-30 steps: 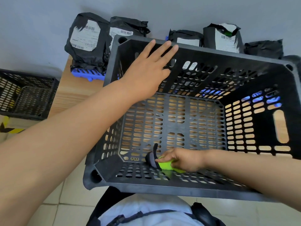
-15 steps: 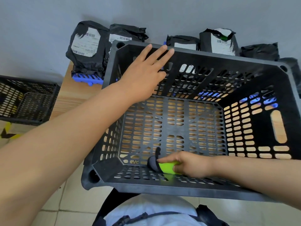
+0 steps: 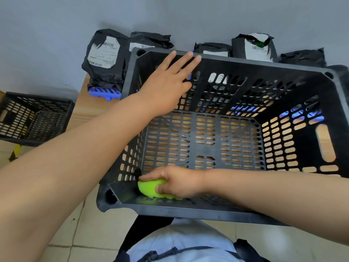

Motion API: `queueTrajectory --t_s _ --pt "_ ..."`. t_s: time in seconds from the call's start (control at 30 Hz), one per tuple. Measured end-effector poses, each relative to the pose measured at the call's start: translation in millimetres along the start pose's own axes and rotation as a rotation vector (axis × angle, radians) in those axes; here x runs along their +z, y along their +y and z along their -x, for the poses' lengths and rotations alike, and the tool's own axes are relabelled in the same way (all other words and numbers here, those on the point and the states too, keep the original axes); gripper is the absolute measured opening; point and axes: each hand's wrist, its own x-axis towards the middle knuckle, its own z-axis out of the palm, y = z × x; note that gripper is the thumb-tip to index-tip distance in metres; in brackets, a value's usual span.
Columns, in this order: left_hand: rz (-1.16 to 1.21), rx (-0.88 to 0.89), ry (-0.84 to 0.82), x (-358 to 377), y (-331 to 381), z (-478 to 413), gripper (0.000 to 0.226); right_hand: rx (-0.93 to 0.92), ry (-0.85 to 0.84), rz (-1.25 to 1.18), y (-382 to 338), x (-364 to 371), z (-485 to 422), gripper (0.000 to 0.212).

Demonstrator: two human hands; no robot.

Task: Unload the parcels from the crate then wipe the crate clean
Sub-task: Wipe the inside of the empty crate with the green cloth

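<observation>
A black perforated crate (image 3: pixel 245 64) stands on a wooden table with nothing but my hands inside it. My left hand (image 3: pixel 168 86) lies flat with straight fingers against the crate's far left inner wall, fingertips at the rim. My right hand (image 3: pixel 175 181) grips a lime-green sponge (image 3: pixel 148 187) and presses it into the near left bottom corner. Several black parcels with white labels (image 3: pixel 104 57) stand outside the crate along the wall behind it.
A second black crate (image 3: pixel 35 118) sits on the floor to the left. Blue plastic (image 3: pixel 104 91) shows under the left parcels. The wooden table top (image 3: pixel 90 108) ends at the left; tiled floor (image 3: pixel 88 233) lies below, near my body.
My right hand has slid the sponge leftward along the near wall into the crate's near left corner. My left hand stays flat on the far wall.
</observation>
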Motion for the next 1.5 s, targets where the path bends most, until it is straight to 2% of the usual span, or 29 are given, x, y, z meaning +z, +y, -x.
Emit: queueTrajectory --t_s 0.13,0.43,0.63,0.8,1.2,1.37,1.5 --pt "-0.005 0.008 0.011 -0.1 0.0 0.2 0.037 0.086 -0.069 0.014 19.2 -12.8 29.2 0.049" --pt "-0.027 0.015 0.006 -0.8 1.4 1.1 0.042 0.320 -0.106 -0.031 65.0 -37.4 108.7 0.049" --pt "-0.031 0.013 0.019 -0.2 1.3 1.4 0.042 0.391 -0.069 -0.069 75.8 -42.6 138.3 0.045" --pt "-0.030 0.015 0.016 -0.1 0.3 1.7 0.043 0.292 0.029 -0.166 56.4 -29.4 117.0 0.042" --pt "-0.011 0.017 0.021 0.2 -0.1 1.4 0.043 0.010 0.087 -0.142 -11.6 -8.0 37.9 0.039" --pt "-0.003 0.011 0.023 0.0 0.7 1.5 0.042 -0.057 0.138 -0.247 -28.3 -3.9 25.3 0.041" --pt "0.009 0.018 0.022 -2.7 1.8 1.4 0.041 -0.094 0.047 -0.055 -28.5 -10.2 35.1 0.049"
